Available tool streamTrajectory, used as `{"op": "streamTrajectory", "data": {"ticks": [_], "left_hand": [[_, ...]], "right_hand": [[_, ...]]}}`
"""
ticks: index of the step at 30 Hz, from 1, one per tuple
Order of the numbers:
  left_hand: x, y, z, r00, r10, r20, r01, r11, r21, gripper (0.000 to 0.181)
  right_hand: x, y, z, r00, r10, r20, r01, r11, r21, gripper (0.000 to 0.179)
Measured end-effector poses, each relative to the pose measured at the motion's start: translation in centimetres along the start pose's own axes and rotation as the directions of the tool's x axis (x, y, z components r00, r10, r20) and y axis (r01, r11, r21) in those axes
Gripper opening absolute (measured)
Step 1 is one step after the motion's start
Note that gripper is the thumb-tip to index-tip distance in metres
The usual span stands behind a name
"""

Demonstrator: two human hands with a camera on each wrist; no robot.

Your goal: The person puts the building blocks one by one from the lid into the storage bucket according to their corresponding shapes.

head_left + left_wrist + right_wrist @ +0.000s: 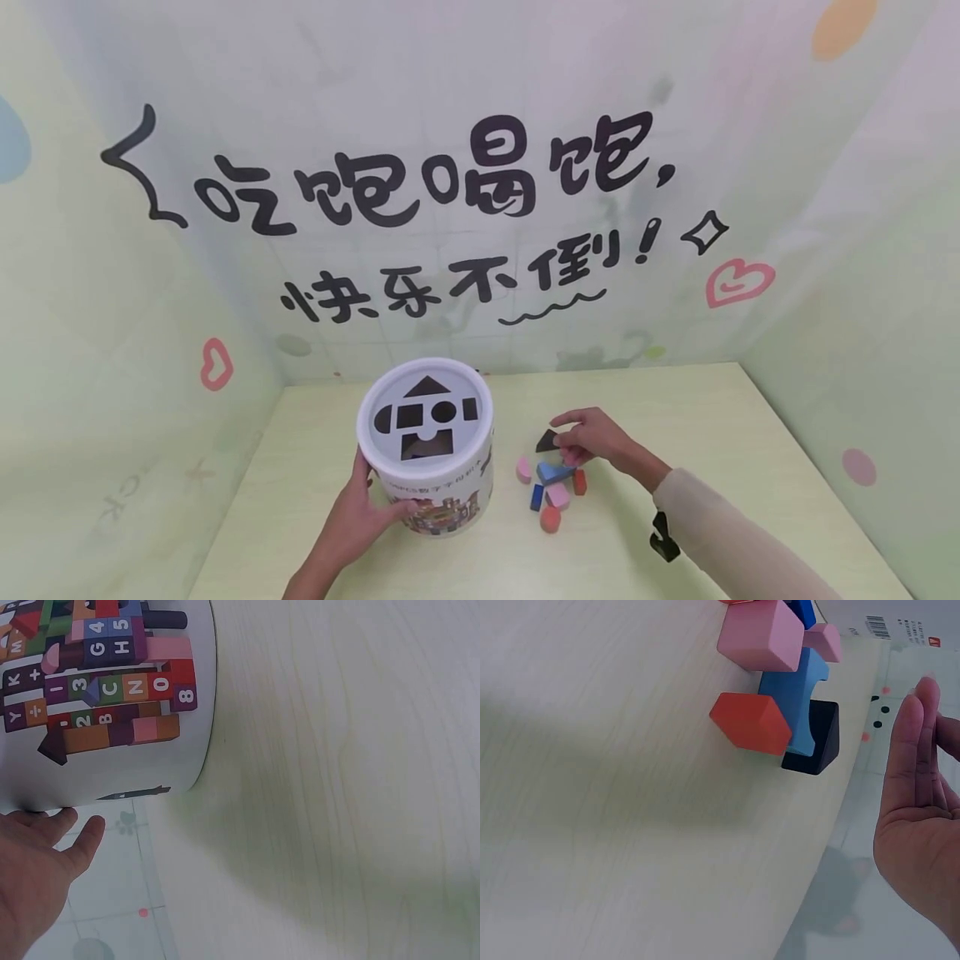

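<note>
My left hand (360,518) holds a round white bucket (442,504) at its left side, the thumb across the printed front and the other fingers partly hidden. Cutouts of several shapes pierce its pale lid (427,436). In the left wrist view, block pictures cover the bucket wall (90,776). My right hand (600,439) hovers at the loose blocks, its fingertips overlapping the black triangular block (547,442) in the head view. Fairly straight fingers with nothing between them appear in the right wrist view. There, a blue arch block (786,694) lies against the black block (823,739).
Nearby on the pale wooden table (637,550) are a pink half-round block (523,469), a pink cube (557,497), a dark blue block (536,497), a red block (580,482) and an orange-red round block (551,520). Printed cloth walls (450,67) enclose the table.
</note>
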State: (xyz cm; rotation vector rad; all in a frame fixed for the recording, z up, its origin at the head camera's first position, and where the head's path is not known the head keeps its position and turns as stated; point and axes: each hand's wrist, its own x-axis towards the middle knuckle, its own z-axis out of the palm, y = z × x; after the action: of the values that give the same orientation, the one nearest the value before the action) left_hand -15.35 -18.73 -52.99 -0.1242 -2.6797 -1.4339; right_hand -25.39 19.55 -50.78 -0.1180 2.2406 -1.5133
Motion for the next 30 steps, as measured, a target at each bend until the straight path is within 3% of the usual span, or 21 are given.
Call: {"op": "streamTrajectory", "data": {"ticks": [13, 22, 30], "left_hand": [[-0.1, 0.1, -0.3, 1.0, 0.006, -0.004, -0.006, 1.0, 0.0, 0.119], [0.1, -0.1, -0.1, 1.0, 0.02, 0.0, -0.02, 1.0, -0.018, 0.119], [0.0, -0.1, 0.0, 1.0, 0.007, 0.006, -0.007, 1.0, -0.021, 0.118]], "right_hand": [[0.1, 3.4, 0.2, 0.998, 0.067, -0.012, -0.068, 0.998, -0.009, 0.035], [-0.3, 4.2, 0.6, 0.996, 0.086, 0.03, -0.086, 0.996, -0.032, 0.037], [0.0, 5.0, 1.1, 0.993, 0.115, 0.006, -0.114, 0.99, -0.083, 0.043]]}}
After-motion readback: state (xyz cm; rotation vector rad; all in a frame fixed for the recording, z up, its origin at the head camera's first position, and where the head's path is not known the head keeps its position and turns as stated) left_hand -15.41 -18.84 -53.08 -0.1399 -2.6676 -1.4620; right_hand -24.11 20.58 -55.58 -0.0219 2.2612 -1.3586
